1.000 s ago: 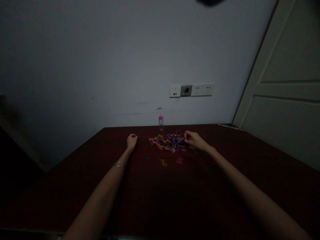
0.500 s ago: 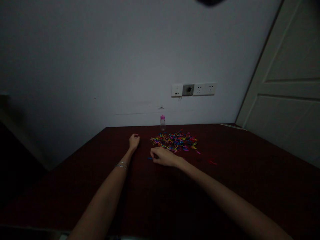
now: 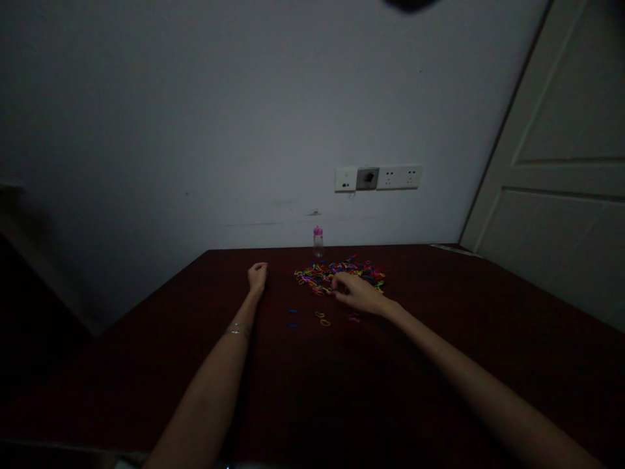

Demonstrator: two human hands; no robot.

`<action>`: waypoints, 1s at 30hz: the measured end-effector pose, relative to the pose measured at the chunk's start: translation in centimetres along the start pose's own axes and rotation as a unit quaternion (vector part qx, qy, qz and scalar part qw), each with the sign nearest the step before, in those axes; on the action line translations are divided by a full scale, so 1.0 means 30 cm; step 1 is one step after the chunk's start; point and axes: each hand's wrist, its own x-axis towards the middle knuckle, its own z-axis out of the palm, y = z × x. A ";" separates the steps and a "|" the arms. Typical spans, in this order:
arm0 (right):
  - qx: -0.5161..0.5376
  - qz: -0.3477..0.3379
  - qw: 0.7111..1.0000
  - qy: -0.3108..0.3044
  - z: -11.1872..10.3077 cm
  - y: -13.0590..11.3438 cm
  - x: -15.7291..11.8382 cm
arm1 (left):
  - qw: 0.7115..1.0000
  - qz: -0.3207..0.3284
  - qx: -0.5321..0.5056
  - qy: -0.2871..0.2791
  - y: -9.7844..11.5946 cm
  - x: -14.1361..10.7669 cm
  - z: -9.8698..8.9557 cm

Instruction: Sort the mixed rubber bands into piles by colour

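Note:
My right hand (image 3: 359,293) is at the front edge of a pile of small multicoloured clips (image 3: 312,277), its fingers curled over them; whether they pinch a piece is too small to tell. My left hand (image 3: 257,276) rests loosely curled on the table, left of the pile, and its fingertips are too dark to read. In front of the pile lie two blue pieces (image 3: 293,311), yellow pieces (image 3: 325,322) and pink pieces (image 3: 353,318), set apart from one another. Behind the pile stands a small clear bottle (image 3: 318,244) with a pink top.
The dark red table (image 3: 273,391) reaches back to a pale wall (image 3: 244,130). Sockets (image 3: 378,178) are set in the wall above the table. At the right stands a panelled door (image 3: 561,163).
My right hand has moved right and back to the pile, away from the blue pieces. Blue and yellow pieces it had covered now show. My left hand has shifted slightly left.

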 end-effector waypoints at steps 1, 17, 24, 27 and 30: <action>-0.002 0.015 1.000 0.012 -0.029 0.036 -0.022 | 1.000 -0.015 -0.020 0.003 0.004 0.000 -0.001; -0.064 0.254 0.956 0.133 -0.191 0.409 -0.333 | 0.792 0.333 0.216 -0.464 0.345 -0.288 0.115; -0.066 0.237 0.963 0.112 -0.188 0.368 -0.336 | 0.697 0.395 0.378 -0.464 0.359 -0.371 0.113; -0.076 0.233 0.963 0.108 -0.193 0.347 -0.332 | 0.703 0.392 0.383 -0.454 0.349 -0.368 0.117; -0.088 0.236 0.962 0.106 -0.197 0.335 -0.331 | 0.696 0.403 0.390 -0.448 0.338 -0.357 0.125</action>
